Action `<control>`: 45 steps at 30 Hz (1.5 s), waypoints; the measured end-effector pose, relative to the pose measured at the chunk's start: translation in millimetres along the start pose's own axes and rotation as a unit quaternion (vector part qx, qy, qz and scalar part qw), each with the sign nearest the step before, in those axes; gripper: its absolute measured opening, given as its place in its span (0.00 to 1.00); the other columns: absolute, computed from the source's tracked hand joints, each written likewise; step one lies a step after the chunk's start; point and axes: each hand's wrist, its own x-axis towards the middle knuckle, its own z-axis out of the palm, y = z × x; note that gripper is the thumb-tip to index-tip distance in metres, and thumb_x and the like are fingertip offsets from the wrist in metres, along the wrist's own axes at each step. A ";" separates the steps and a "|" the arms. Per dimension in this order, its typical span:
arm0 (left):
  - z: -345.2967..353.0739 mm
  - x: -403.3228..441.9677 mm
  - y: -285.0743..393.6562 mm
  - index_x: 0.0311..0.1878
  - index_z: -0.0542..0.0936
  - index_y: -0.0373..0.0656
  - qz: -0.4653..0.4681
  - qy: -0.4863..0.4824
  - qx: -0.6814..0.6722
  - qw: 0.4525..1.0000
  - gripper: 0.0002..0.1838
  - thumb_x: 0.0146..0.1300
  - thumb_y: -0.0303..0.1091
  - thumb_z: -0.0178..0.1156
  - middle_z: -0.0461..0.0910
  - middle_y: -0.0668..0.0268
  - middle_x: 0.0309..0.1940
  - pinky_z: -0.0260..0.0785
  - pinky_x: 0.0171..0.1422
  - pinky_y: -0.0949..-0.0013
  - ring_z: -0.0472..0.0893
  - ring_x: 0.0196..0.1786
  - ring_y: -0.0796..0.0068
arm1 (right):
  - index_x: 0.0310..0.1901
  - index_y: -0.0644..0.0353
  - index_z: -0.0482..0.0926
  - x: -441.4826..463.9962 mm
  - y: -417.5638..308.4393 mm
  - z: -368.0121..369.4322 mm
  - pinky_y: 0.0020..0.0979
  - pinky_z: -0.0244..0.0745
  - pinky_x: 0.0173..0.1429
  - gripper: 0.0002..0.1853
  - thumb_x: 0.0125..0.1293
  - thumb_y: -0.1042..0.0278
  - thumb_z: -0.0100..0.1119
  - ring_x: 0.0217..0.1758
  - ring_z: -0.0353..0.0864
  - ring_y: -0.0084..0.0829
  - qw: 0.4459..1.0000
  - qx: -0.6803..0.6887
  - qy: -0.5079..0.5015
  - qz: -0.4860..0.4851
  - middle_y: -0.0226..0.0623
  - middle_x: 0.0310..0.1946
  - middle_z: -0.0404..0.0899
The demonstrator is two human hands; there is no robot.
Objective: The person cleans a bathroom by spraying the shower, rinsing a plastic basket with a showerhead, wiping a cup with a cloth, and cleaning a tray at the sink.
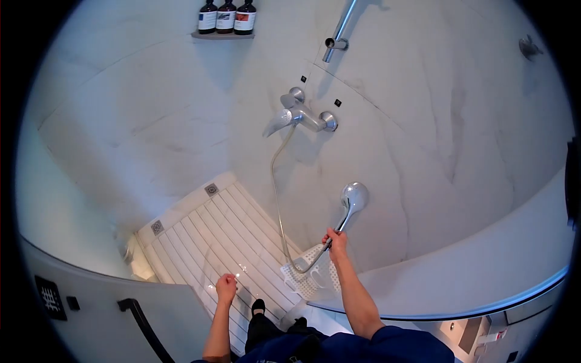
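Right hand [336,243]: closed around handle of shower head [355,196], near wall.
Left hand [226,287]: fingers curled, above slatted floor [200,236]; contents, if any, unclear.
Hose [275,187]: hangs from mixer tap [305,117].

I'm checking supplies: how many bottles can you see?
3. They stand side by side on the wall shelf: left bottle, middle bottle, and right bottle with orange-red on its label. Others could be outside the view.
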 end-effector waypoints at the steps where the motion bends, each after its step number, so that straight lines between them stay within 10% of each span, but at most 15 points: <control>1: 2.4 13.0 16.6 0.35 0.79 0.38 0.013 -0.010 -0.038 0.999 0.07 0.55 0.26 0.53 0.79 0.63 0.22 0.73 0.26 0.72 0.79 0.24 0.74 | 0.32 0.61 0.68 -1.7 -2.6 4.5 0.27 0.71 0.25 0.09 0.60 0.71 0.60 0.20 0.73 0.26 1.000 -0.008 -0.013 -0.010 0.34 0.21 0.72; 13: 91.0 -5.1 86.9 0.40 0.78 0.37 0.034 -0.244 -0.077 0.966 0.10 0.60 0.29 0.50 0.79 0.64 0.25 0.70 0.25 0.74 0.77 0.22 0.76 | 0.32 0.60 0.65 -28.8 -28.9 69.7 0.28 0.73 0.29 0.12 0.63 0.65 0.58 0.23 0.74 0.25 0.991 -0.089 -0.059 -0.086 0.34 0.22 0.72; 25: 79.4 -28.6 38.6 0.36 0.81 0.41 -0.085 -0.217 -0.042 0.972 0.09 0.59 0.34 0.56 0.81 0.59 0.23 0.72 0.25 0.66 0.80 0.22 0.68 | 0.31 0.58 0.62 -4.3 -184.2 152.4 0.26 0.68 0.32 0.11 0.64 0.69 0.55 0.26 0.72 0.23 0.950 -0.077 -0.122 -0.277 0.30 0.23 0.70; 28: 86.6 4.7 104.2 0.39 0.79 0.40 0.224 -0.103 0.113 0.963 0.13 0.61 0.40 0.53 0.79 0.52 0.27 0.70 0.38 0.55 0.78 0.34 0.48 | 0.30 0.59 0.65 5.9 -234.2 165.9 0.28 0.67 0.32 0.13 0.62 0.63 0.59 0.25 0.71 0.24 0.895 -0.226 -0.034 -0.383 0.31 0.22 0.71; 35: 109.2 91.9 369.5 0.56 0.70 0.37 0.570 0.039 0.032 0.820 0.24 0.52 0.23 0.53 0.73 0.51 0.51 0.63 0.58 0.54 0.70 0.52 0.47 | 0.26 0.63 0.69 9.2 -239.6 137.4 0.27 0.66 0.31 0.17 0.54 0.59 0.65 0.24 0.69 0.22 0.863 -0.402 0.008 -0.306 0.31 0.19 0.72; 41: 115.8 121.7 401.1 0.62 0.64 0.41 0.388 0.245 0.066 0.886 0.33 0.49 0.31 0.57 0.64 0.58 0.63 0.55 0.62 0.50 0.62 0.63 0.55 | 0.26 0.62 0.71 -5.8 -215.6 103.7 0.25 0.63 0.28 0.15 0.52 0.63 0.66 0.22 0.65 0.18 0.871 -0.400 -0.039 -0.282 0.28 0.19 0.70; 45: 113.2 160.8 397.3 0.65 0.61 0.43 0.332 0.157 0.119 0.922 0.40 0.43 0.32 0.60 0.59 0.60 0.67 0.50 0.64 0.47 0.56 0.67 0.55 | 0.27 0.61 0.71 -4.8 -211.0 95.3 0.23 0.63 0.25 0.14 0.53 0.63 0.67 0.22 0.66 0.17 0.892 -0.357 -0.057 -0.274 0.26 0.19 0.70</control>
